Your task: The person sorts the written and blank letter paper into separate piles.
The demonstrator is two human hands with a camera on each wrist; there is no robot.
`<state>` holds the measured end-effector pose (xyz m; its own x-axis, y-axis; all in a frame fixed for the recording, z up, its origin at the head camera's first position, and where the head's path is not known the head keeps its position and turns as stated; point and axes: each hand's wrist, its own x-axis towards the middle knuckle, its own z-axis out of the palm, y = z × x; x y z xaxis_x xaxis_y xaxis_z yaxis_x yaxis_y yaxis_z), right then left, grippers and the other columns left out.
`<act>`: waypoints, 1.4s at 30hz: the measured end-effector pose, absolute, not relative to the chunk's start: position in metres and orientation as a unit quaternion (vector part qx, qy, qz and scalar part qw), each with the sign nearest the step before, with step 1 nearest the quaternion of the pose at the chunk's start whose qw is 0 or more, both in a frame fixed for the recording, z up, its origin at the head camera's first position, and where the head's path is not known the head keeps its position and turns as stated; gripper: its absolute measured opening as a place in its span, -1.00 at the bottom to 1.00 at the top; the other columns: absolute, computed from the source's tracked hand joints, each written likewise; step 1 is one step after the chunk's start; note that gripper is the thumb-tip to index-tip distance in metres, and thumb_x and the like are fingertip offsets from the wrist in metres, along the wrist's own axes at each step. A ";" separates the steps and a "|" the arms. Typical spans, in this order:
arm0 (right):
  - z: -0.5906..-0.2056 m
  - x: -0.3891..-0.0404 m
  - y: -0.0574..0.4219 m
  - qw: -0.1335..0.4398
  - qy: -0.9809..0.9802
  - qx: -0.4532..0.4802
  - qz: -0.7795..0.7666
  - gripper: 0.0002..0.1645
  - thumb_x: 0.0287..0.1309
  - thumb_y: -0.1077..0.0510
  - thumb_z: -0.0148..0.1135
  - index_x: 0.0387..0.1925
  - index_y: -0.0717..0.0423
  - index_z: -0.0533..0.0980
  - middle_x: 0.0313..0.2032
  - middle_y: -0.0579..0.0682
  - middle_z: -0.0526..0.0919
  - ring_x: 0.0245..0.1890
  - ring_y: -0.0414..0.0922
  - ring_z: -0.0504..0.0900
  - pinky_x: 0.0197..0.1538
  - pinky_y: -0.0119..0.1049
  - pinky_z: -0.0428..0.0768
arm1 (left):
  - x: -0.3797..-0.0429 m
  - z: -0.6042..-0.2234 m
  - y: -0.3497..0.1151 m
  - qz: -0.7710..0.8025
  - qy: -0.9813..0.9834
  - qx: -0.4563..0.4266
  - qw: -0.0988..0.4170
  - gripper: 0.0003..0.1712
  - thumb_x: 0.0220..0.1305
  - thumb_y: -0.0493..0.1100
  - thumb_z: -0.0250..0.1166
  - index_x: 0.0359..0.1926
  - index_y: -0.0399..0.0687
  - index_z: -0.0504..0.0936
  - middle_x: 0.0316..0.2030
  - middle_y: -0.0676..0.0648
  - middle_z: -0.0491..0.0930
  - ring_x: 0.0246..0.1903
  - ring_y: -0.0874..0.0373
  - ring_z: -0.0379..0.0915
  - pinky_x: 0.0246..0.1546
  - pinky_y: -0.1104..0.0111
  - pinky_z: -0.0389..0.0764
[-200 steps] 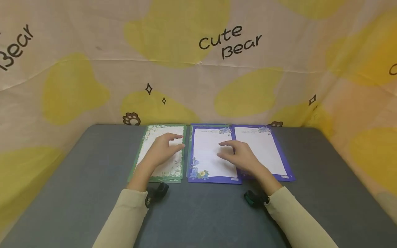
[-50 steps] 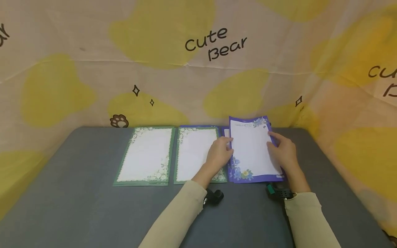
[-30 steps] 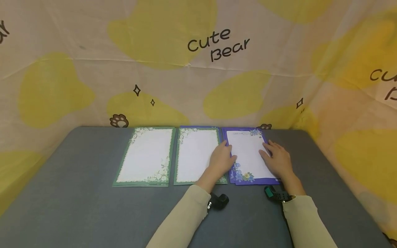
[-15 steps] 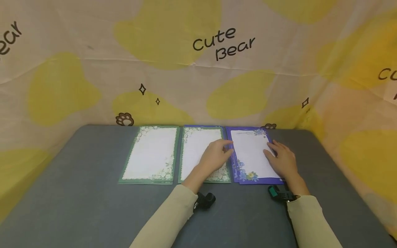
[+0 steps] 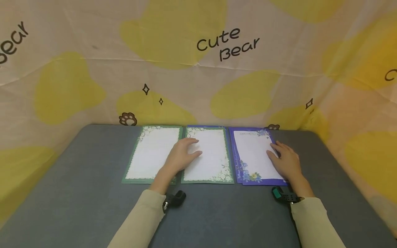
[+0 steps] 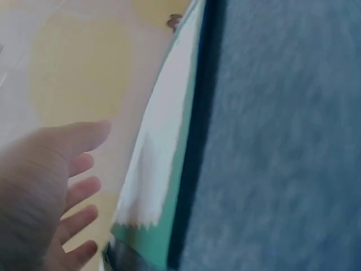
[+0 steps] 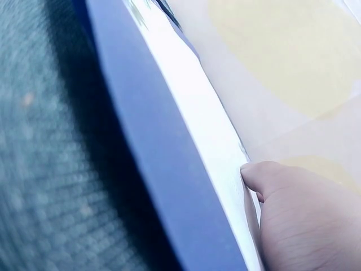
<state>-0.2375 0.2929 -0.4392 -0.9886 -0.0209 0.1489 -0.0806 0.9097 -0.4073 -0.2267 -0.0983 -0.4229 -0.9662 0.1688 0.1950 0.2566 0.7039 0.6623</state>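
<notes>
Three groups of bordered paper sheets lie side by side in the head view. Green-bordered floral sheets point(image 5: 155, 148) are on the left, and a green-bordered sheet point(image 5: 214, 148) tops the middle group, with a blue edge peeking out behind it. On the right, a purple-bordered sheet point(image 5: 251, 155) with blue flowers overlaps another purple one. My left hand point(image 5: 180, 155) hovers between the left and middle groups, thumb and fingers apart with nothing between them. My right hand point(image 5: 286, 162) rests at the purple sheet's right edge, its thumb point(image 7: 256, 175) on the white part in the right wrist view.
The grey table point(image 5: 204, 217) extends in front of the sheets and to both sides. Behind it hangs a cream cloth point(image 5: 186, 82) with yellow patches and "Cute Bear" lettering. Black wrist devices point(image 5: 176, 198) sit at both cuffs.
A purple sheet that topped the middle group was held raised over the right group, then lowered onto it. My left hand has since let go and moved left; the right stays at its edge.
</notes>
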 end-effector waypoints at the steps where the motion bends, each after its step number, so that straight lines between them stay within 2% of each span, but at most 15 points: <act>1: -0.439 -0.237 0.293 0.071 -0.975 0.027 0.211 -0.30 0.48 -0.17 0.00 0.39 0.24 0.39 0.45 0.38 0.27 0.44 0.44 0.17 0.37 0.49 0.07 | -0.227 -0.426 -0.101 -0.366 -0.922 -0.117 0.057 -0.44 0.30 0.03 0.39 0.27 -0.02 0.61 0.34 -0.09 0.52 0.43 -0.09 0.32 0.46 -0.02 0.33; 7: -0.438 -0.236 0.293 0.067 -0.975 0.030 0.208 -0.31 0.48 -0.14 0.01 0.38 0.26 0.39 0.44 0.41 0.28 0.43 0.45 0.18 0.37 0.50 0.08 | -0.229 -0.437 -0.110 -0.342 -0.930 -0.134 0.028 -0.30 0.29 0.10 0.38 0.39 -0.02 0.49 0.47 -0.09 0.37 0.55 -0.09 0.09 0.52 -0.08 0.19; 10: -0.435 -0.237 0.291 0.069 -0.975 0.035 0.208 -0.34 0.48 -0.10 0.03 0.38 0.27 0.39 0.42 0.42 0.30 0.41 0.46 0.21 0.37 0.49 0.11 | -0.229 -0.439 -0.112 -0.330 -0.934 -0.136 0.026 -0.27 0.27 0.12 0.39 0.39 -0.04 0.49 0.47 -0.10 0.37 0.55 -0.11 0.10 0.52 -0.10 0.18; 15: -0.422 -0.238 0.281 0.107 -0.968 0.046 0.223 -0.39 0.45 -0.04 0.10 0.32 0.31 0.45 0.36 0.44 0.38 0.35 0.46 0.31 0.35 0.47 0.21 | -0.230 -0.441 -0.112 -0.314 -0.938 -0.140 0.029 -0.29 0.27 0.13 0.40 0.35 -0.06 0.53 0.46 -0.10 0.38 0.54 -0.11 0.11 0.52 -0.09 0.18; 19: -0.407 -0.236 0.256 0.119 -0.957 0.071 0.254 -0.40 0.45 -0.08 0.13 0.28 0.27 0.49 0.31 0.38 0.48 0.34 0.38 0.39 0.38 0.37 0.30 | -0.230 -0.441 -0.112 -0.313 -0.939 -0.143 0.031 -0.33 0.28 0.11 0.40 0.32 -0.08 0.56 0.46 -0.11 0.38 0.54 -0.12 0.11 0.52 -0.10 0.17; 25: -0.405 -0.231 0.197 0.110 -0.929 0.184 0.301 -0.46 0.36 -0.01 0.27 0.23 0.22 0.55 0.25 0.24 0.60 0.31 0.25 0.52 0.37 0.22 0.43 | -0.230 -0.442 -0.112 -0.312 -0.939 -0.142 0.034 -0.37 0.26 0.10 0.41 0.28 -0.05 0.60 0.45 -0.11 0.38 0.53 -0.13 0.13 0.52 -0.11 0.18; 29: -0.413 -0.229 0.166 0.070 -0.917 0.237 0.314 -0.34 0.28 -0.07 0.34 0.30 0.17 0.51 0.34 0.20 0.53 0.39 0.22 0.44 0.42 0.23 0.37 | -0.230 -0.443 -0.113 -0.314 -0.939 -0.137 0.040 -0.39 0.23 0.11 0.44 0.25 -0.02 0.63 0.44 -0.09 0.41 0.52 -0.12 0.16 0.51 -0.11 0.20; 35: -0.431 -0.230 0.152 0.034 -0.932 0.273 0.237 -0.08 0.18 -0.24 0.38 0.44 0.11 0.37 0.47 0.17 0.35 0.54 0.19 0.22 0.52 0.32 0.12 | -0.231 -0.445 -0.111 -0.304 -0.941 -0.143 0.034 -0.39 0.24 0.14 0.42 0.25 0.02 0.63 0.43 -0.08 0.42 0.51 -0.12 0.19 0.50 -0.10 0.22; 39: -0.438 -0.230 0.153 0.014 -0.936 0.289 0.199 -0.04 0.19 -0.31 0.32 0.46 0.12 0.34 0.50 0.15 0.30 0.55 0.17 0.18 0.54 0.34 0.04 | -0.231 -0.445 -0.111 -0.288 -0.946 -0.148 0.036 -0.30 0.20 0.20 0.43 0.30 0.03 0.59 0.44 -0.08 0.40 0.49 -0.13 0.21 0.50 -0.09 0.22; 42: -0.437 -0.231 0.152 0.008 -0.936 0.294 0.195 -0.04 0.20 -0.33 0.30 0.45 0.11 0.35 0.51 0.14 0.28 0.56 0.16 0.18 0.54 0.34 0.02 | -0.232 -0.445 -0.113 -0.265 -0.951 -0.156 0.032 -0.19 0.17 0.28 0.42 0.37 0.05 0.52 0.49 -0.06 0.33 0.52 -0.12 0.15 0.53 -0.09 0.16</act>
<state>-0.2307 0.1518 -0.4372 -0.8273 -0.5469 0.1283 -0.5527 0.7517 -0.3597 -0.2321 -0.1125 -0.4449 -0.9490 0.2809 0.1430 0.3144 0.8109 0.4935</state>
